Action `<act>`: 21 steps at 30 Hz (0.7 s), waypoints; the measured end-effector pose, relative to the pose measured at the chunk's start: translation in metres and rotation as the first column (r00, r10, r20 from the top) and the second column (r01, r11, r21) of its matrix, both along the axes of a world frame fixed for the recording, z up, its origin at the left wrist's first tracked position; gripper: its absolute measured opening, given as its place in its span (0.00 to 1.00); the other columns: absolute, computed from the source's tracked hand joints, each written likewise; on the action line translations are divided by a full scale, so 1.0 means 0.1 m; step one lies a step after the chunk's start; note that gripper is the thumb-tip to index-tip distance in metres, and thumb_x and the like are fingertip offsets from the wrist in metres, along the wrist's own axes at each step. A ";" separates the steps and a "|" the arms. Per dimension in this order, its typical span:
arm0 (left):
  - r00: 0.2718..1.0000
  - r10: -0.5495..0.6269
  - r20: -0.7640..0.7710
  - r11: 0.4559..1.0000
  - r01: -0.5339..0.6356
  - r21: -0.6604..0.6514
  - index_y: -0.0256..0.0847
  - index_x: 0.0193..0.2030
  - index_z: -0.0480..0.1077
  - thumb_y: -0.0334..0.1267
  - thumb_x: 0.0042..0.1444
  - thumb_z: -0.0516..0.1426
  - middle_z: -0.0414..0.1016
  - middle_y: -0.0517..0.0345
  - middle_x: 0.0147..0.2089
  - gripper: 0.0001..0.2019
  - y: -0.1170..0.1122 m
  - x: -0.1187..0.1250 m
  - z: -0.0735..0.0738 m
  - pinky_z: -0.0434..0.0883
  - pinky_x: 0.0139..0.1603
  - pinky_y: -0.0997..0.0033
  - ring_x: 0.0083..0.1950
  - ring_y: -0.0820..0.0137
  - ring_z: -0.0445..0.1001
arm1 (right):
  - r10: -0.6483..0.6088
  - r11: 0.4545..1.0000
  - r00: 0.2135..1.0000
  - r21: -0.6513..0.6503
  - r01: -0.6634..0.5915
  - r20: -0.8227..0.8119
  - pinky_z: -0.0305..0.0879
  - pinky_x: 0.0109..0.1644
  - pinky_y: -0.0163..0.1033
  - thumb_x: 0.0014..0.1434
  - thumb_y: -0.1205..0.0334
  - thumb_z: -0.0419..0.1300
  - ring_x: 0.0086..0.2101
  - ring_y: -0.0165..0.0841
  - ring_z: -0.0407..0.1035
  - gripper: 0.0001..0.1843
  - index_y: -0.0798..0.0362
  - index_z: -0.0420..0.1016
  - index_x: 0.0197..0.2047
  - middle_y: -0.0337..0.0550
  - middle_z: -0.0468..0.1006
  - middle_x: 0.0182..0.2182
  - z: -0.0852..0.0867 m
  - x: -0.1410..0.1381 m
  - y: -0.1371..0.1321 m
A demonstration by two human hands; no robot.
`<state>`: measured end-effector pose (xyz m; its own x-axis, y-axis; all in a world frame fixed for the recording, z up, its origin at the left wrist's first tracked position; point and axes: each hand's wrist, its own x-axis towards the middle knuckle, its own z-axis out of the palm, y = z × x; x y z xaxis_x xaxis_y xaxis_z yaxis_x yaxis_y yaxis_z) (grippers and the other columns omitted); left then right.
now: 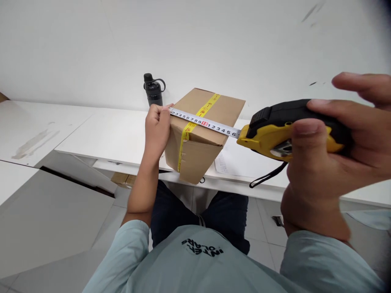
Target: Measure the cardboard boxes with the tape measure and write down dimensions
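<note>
Where the white table (pixel 116 134) ends near the middle of the frame, a cardboard box (pixel 198 150) stands right at that near edge, its lower corner a little past it. Bare tabletop lies open to the left of the box. A black bottle (pixel 153 90) stands behind it by the wall, near but apart, and a sheet of paper (pixel 235 162) lies just to its right.

The box is brown and shut, with a yellow strip of tape (pixel 207 105) running over the top and down the near face, where the flap is dented. A white measuring blade (pixel 210 124) stretches across the top and past the right edge.

The left hand (pixel 157 128) pins the blade's end at the box's top left edge, its grip narrow, fingers closed on it. At the right of the frame, the right hand (pixel 330 162) holds the yellow and black tape measure (pixel 275 126) in the air, thumb on its side, fingers wrapped over it, one finger lifted. The strap (pixel 269 177) hangs below.
</note>
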<state>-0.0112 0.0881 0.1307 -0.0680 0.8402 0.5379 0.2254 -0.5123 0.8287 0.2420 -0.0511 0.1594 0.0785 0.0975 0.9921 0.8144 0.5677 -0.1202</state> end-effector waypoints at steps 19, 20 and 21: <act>0.999 0.036 -0.014 0.999 -0.035 0.032 0.47 0.38 0.66 0.46 0.74 0.53 0.82 0.58 0.47 0.12 0.03 0.05 -0.03 0.76 0.54 0.64 0.54 0.65 0.80 | -0.049 0.994 0.994 -0.102 0.038 -0.101 0.69 0.69 0.63 0.71 0.54 0.64 0.59 0.43 0.76 0.11 0.35 0.83 0.54 0.37 0.82 0.56 0.00 -0.21 0.04; 0.999 0.034 -0.005 0.999 -0.034 0.033 0.47 0.38 0.66 0.47 0.74 0.53 0.82 0.58 0.47 0.12 0.04 0.04 -0.03 0.76 0.54 0.64 0.54 0.64 0.79 | -0.055 0.993 0.993 -0.109 0.043 -0.103 0.70 0.69 0.62 0.71 0.53 0.64 0.59 0.43 0.76 0.11 0.34 0.83 0.54 0.36 0.81 0.56 0.00 -0.21 0.03; 0.999 0.036 0.003 0.999 -0.036 0.035 0.47 0.38 0.67 0.48 0.74 0.54 0.81 0.58 0.46 0.13 0.05 0.04 -0.03 0.76 0.54 0.64 0.53 0.64 0.79 | -0.062 0.991 0.992 -0.124 0.049 -0.108 0.71 0.68 0.61 0.71 0.53 0.63 0.60 0.43 0.76 0.10 0.34 0.82 0.54 0.35 0.81 0.57 0.00 -0.22 0.03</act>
